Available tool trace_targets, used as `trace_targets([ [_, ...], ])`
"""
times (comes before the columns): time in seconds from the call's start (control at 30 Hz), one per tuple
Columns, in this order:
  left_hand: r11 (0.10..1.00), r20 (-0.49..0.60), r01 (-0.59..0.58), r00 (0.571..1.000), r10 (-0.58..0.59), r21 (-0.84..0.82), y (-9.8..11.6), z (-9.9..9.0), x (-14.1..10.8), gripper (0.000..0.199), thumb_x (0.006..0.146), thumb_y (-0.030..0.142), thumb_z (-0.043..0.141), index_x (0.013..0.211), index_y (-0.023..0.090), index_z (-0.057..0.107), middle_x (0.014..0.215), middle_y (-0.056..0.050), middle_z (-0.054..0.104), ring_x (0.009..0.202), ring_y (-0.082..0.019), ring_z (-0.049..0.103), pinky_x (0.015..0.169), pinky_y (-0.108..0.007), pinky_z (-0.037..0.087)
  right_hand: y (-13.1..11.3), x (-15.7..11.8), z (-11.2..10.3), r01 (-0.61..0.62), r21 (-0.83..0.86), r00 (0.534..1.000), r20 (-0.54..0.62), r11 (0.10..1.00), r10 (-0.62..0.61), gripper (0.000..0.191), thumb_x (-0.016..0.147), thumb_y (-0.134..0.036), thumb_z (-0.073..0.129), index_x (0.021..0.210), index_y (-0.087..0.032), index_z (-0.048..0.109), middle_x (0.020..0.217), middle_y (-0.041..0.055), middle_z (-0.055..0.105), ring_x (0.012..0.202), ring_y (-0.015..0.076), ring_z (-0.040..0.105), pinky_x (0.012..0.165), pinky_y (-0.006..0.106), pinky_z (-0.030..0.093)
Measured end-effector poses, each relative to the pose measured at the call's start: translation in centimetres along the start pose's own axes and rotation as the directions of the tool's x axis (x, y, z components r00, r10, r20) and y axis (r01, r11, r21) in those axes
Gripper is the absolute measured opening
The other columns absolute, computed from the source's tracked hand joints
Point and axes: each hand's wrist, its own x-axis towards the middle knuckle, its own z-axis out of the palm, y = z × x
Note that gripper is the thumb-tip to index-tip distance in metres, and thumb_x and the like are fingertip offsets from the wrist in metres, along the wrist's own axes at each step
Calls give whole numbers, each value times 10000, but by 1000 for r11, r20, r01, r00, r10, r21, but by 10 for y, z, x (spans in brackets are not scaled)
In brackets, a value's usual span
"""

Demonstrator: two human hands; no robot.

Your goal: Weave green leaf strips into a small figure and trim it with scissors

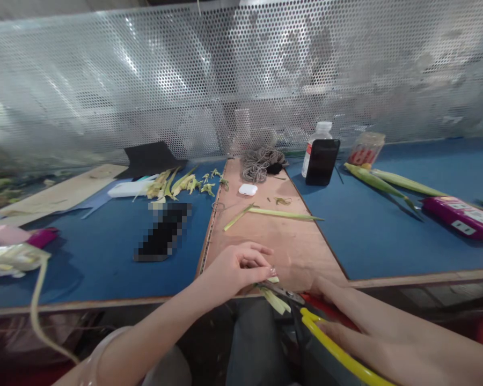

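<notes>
With the nearly closed left hand (235, 268), pinches a pale-green split leaf strip (277, 302), likely light, limp and best held by its upper end, at the front edge of the pinkish-tan wooden panel (301, 254), and with the right hand (358, 312) grips red-handled metal scissors (290, 295).

Scissors (288, 294): metal blades joined by a visible pivot screw; red handle section to the right of the pivot. The blades point left, set across the leaf strip; blade closure cannot be confirmed, as the tips are covered. Leaf strip (277, 302): pale green, flat, split lengthwise at the lower end. The split ends hang down and to the right, at the front edge of the wooden board (293, 241).
</notes>
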Motion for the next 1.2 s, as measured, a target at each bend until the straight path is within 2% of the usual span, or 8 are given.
trace_targets([
  [0.23, 1000, -5, 2, 1000, -3, -25, 0, -1, 0, 182, 695, 340, 633, 697, 170, 698, 1134, -64, 544, 925, -191, 580, 779, -275, 448, 0, 0, -1, -4, -6, 1000, -12, 1000, 4, 374, 798, -395, 449, 1109, -208, 544, 1050, 65, 615, 963, 246, 549, 869, 356, 430],
  [0.37, 999, -11, 13, 1000, -13, -34, 1, 0, 1, 163, 695, 300, 633, 673, 149, 688, 1093, -65, 572, 868, -175, 598, 732, -257, 456, 3, 0, 1, -29, -49, 999, -31, 998, 27, 341, 790, -405, 457, 1034, -191, 561, 1014, 75, 624, 898, 235, 565, 802, 333, 455],
  [0.57, 998, 34, -11, 999, 9, 65, 4, -2, -1, 168, 699, 299, 623, 674, 147, 690, 984, -60, 625, 820, -166, 598, 697, -248, 442, 5, -1, 9, -145, -68, 989, -48, 987, 142, 395, 634, -436, 629, 937, -194, 554, 851, 37, 650, 713, 198, 581, 617, 265, 463],
  [0.67, 989, 50, -26, 999, 19, 145, 7, -2, -4, 170, 708, 306, 608, 682, 159, 688, 1017, -53, 608, 797, -150, 586, 649, -232, 427, 4, -2, 15, -142, -116, 986, -100, 983, 131, 370, 621, -436, 637, 886, -194, 549, 770, 35, 647, 627, 184, 575, 569, 261, 440],
  [0.73, 973, 22, -40, 999, 36, 229, 9, -1, -7, 165, 702, 310, 610, 663, 167, 682, 1027, -43, 582, 805, -142, 566, 634, -218, 411, 4, -2, 19, -152, -163, 983, -126, 975, 132, 362, 597, -429, 655, 850, -195, 545, 719, 37, 643, 588, 187, 573, 553, 269, 428],
  [0.9, 947, -16, -2, 1000, 8, 322, 11, 0, -16, 202, 714, 360, 590, 666, 182, 672, 865, -12, 530, 627, -86, 499, 560, -202, 383, 2, -2, 28, -171, -268, 978, -164, 948, 130, 374, 577, -450, 655, 820, -194, 530, 689, 50, 640, 607, 230, 600, 527, 280, 411],
  [1.07, 926, -79, 18, 997, 13, 376, 10, 1, -29, 177, 763, 310, 545, 705, 201, 672, 708, 6, 584, 623, -102, 514, 560, -199, 374, 4, -2, 37, -154, -376, 965, -257, 914, 57, 360, 605, -446, 623, 831, -181, 531, 690, 63, 630, 628, 255, 616, 517, 286, 402],
  [1.2, 872, -128, -26, 987, 101, 490, 7, 3, -37, 137, 768, 255, 550, 746, 219, 680, 709, 12, 644, 664, -116, 541, 599, -211, 386, 10, 0, 40, -106, -423, 967, -253, 900, -5, 364, 604, -438, 612, 847, -182, 527, 675, 57, 623, 623, 262, 619, 491, 279, 377],
])
